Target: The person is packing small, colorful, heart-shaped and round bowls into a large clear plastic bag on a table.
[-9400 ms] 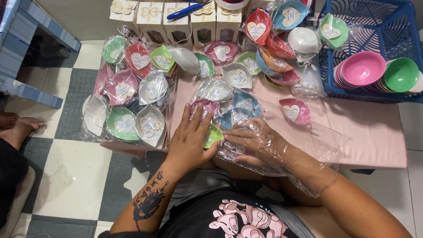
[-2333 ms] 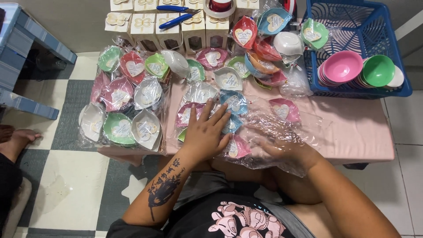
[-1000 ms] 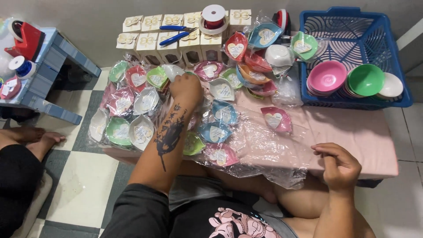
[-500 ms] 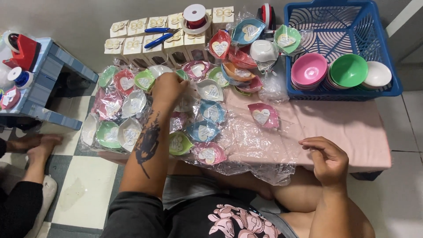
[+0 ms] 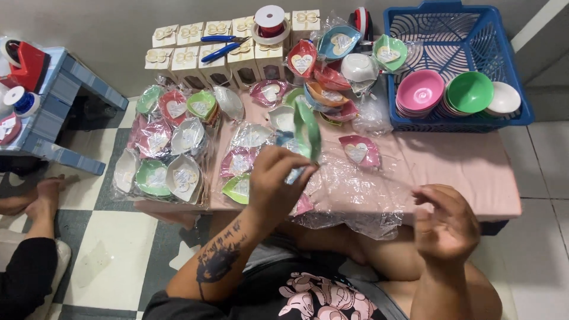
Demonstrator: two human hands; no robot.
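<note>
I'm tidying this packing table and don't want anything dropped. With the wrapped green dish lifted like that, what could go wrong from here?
The left hand pinches the green heart-shaped dish in clear wrap only at its lower end, tilted on edge, so it may slip onto the wrapped dishes below. The large clear plastic bag overhangs the pink table's near edge; the right hand hovers just off it and could drag it, pulling the pink wrapped dish along.

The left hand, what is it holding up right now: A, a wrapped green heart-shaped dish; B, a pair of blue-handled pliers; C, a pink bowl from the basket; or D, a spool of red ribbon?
A: the left hand lifts a wrapped green heart-shaped dish on edge above the pink table, while the pliers and ribbon spool lie on the boxes.
</note>
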